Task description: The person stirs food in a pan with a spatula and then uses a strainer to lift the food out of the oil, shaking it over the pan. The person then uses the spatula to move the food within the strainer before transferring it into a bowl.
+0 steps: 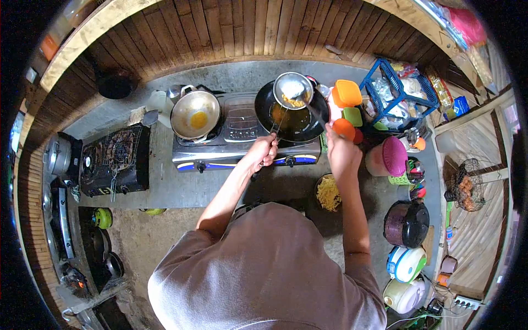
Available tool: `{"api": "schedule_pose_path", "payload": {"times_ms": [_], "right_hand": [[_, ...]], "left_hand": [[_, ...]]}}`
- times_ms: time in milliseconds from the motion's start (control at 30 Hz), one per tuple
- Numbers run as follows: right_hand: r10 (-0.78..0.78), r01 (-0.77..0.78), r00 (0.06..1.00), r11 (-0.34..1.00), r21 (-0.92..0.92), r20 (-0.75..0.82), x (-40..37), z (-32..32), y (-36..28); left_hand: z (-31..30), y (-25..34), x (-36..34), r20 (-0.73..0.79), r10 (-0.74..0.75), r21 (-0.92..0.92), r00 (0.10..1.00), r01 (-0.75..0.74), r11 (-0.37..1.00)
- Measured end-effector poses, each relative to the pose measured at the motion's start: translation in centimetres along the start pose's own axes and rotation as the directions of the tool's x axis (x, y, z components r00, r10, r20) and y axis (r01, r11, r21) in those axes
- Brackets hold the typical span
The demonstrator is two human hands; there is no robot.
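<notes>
Risk, spill: the strainer (293,91) is held above the wok (291,122) by a long thin handle. A tilt could drop its yellow pieces into the oil, which is judged hot, and a splash toward the hands would be likely.
Risk, burn: both forearms are stretched over the stove (242,140), close to the wok's rim. A slipped grip could bring skin against hot metal.
Risk, knock: the right hand (341,149) is crowded by the orange tubs (347,93) just beside the wok. One could be pushed over by a wide stir.
Risk, pan: the pan (195,114) with its yellow content is untended on the other burner, so scorching is judged possible.
Left hand (265,151): the fingers are wrapped tight round the end of the strainer's handle, and nothing else is touched.
Right hand: the fingers are closed round a thin dark stick (316,114) that reaches into the wok under the strainer. Exact finger placement cannot be told.
Strainer position: it is held over the wok's far half, clear of the oil.
Bowl (328,192): yellow shreds are held in it. It is set on the surface (165,181) below the right wrist, untouched.
</notes>
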State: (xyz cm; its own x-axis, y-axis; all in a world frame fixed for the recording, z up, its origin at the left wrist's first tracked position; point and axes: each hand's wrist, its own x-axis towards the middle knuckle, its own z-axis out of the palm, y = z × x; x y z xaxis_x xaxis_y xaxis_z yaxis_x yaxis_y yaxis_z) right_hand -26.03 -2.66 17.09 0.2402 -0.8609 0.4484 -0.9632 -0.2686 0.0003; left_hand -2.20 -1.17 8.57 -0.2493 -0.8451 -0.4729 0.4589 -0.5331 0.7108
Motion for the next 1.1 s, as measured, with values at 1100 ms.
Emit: {"api": "schedule_pose_path", "payload": {"times_ms": [1100], "right_hand": [[0.066,-0.069,0.997,0.991,0.116,0.033,1.3,-4.0,-1.0]], "left_hand": [[2.8,5.8,-3.3,0.029,0.143,0.078,0.989,-0.145,0.986]]}}
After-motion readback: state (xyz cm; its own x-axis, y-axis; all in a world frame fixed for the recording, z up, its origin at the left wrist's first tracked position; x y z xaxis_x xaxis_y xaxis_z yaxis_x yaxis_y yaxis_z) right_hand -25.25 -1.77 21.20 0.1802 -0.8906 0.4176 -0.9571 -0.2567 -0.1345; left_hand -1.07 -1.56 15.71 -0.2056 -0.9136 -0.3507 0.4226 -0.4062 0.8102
